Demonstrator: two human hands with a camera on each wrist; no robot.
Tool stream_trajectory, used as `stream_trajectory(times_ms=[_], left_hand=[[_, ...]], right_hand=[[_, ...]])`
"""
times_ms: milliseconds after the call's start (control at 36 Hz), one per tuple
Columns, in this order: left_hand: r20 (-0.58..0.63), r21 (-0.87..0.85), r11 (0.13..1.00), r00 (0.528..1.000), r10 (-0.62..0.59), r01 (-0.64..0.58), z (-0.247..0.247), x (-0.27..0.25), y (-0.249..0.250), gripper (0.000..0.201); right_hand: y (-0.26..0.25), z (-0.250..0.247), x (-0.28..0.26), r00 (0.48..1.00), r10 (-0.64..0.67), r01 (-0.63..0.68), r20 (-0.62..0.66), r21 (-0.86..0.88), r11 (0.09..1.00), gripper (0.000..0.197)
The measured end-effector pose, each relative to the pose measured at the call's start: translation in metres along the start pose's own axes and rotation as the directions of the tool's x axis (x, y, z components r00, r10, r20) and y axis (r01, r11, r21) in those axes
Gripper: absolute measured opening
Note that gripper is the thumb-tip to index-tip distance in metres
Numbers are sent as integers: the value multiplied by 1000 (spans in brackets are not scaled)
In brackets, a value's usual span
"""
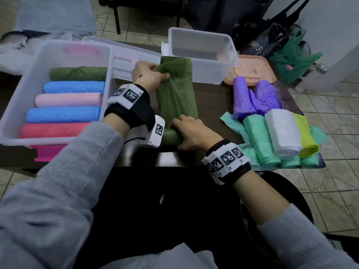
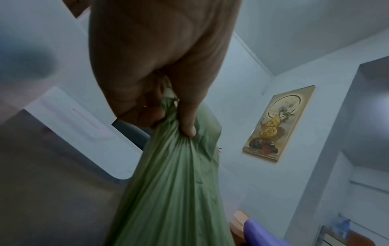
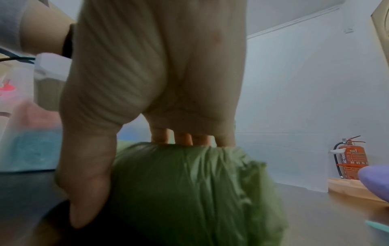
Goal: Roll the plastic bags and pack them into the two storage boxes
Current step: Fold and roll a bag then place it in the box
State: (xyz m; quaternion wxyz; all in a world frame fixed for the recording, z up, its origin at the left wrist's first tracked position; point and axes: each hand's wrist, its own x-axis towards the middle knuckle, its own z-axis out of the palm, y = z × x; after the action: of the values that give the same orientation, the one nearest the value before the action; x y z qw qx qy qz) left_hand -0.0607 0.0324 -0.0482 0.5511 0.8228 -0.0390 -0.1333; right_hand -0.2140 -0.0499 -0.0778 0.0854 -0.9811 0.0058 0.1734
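Note:
An olive-green plastic bag [image 1: 175, 94] lies stretched on the dark table [image 1: 211, 105], its near end wound into a roll [image 1: 172, 137]. My left hand [image 1: 150, 74] pinches the bag's far end, bunching it [image 2: 179, 149]. My right hand [image 1: 191, 133] curls over the rolled end [image 3: 189, 183], thumb on the near side, fingers over the top. A clear storage box [image 1: 23, 105] at the left holds several rolled bags in green, blue, pink and red. A second clear box [image 1: 229, 61] stands at the back with nothing seen inside.
Rolled bags wait at the right: purple [image 1: 242, 98], mint green [image 1: 260, 140], white [image 1: 281, 131] and yellow-green [image 1: 306, 136]. A peach lid [image 1: 252, 70] lies behind them, a clear lid [image 1: 126, 53] between the boxes. A pink lid [image 1: 48, 152] sticks out under the left box. Bags [image 1: 291, 53] stand on the floor.

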Motion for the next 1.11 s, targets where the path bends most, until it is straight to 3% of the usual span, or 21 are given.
stream_trajectory(times_ms=[111, 167, 194, 250, 278, 306, 333, 389, 444, 528, 722, 833, 1111], left_hand=[[-30, 99, 992, 997, 77, -74, 1, 2, 4, 36], [-63, 239, 949, 972, 226, -205, 2, -1, 7, 34], [-65, 396, 869, 935, 350, -298, 4, -4, 6, 36], [36, 688, 578, 817, 575, -438, 9, -15, 6, 41], [143, 754, 432, 766, 627, -495, 13, -18, 4, 40], [259, 764, 354, 758, 599, -540, 16, -19, 1, 37], [361, 743, 341, 774, 520, -576, 19, -19, -4, 36], [523, 704, 395, 807, 273, -590, 23, -13, -20, 43], [605, 702, 418, 792, 78, -577, 26, -11, -37, 52], [657, 700, 408, 753, -44, -587, 31, -9, -54, 65], [699, 681, 409, 706, -113, -608, 27, -5, -59, 68], [713, 681, 387, 683, -158, -621, 29, -9, -54, 74], [702, 686, 401, 696, -148, -607, 27, -10, -56, 71]], right_hand=[[-1, 1, 1, 1000, 11, -11, 3, 25, 1000, 61], [-1, 3, 1, 1000, 13, -13, 7, 28, 1000, 62], [0, 4, 1, 1000, 14, -14, 8, 26, 1000, 63], [1, 4, 2, 1000, 20, -20, 8, 26, 999, 62], [1, 3, 3, 1000, 19, -19, 10, 28, 999, 60], [1, 2, 3, 1000, 16, -16, 13, 28, 999, 58], [1, 2, 4, 1000, 12, -13, 16, 25, 1000, 57], [2, 1, 4, 1000, 6, -6, 21, 16, 1000, 55], [2, 1, 3, 1000, -9, 9, 13, 11, 1000, 57], [3, 4, 1, 999, -31, 31, -8, 20, 999, 71], [3, 0, 3, 999, -50, 50, -12, 55, 997, 64], [1, -4, 4, 999, -51, 51, 0, 93, 994, 79], [4, 6, 1, 999, -7, 16, -38, 248, 969, 63]])
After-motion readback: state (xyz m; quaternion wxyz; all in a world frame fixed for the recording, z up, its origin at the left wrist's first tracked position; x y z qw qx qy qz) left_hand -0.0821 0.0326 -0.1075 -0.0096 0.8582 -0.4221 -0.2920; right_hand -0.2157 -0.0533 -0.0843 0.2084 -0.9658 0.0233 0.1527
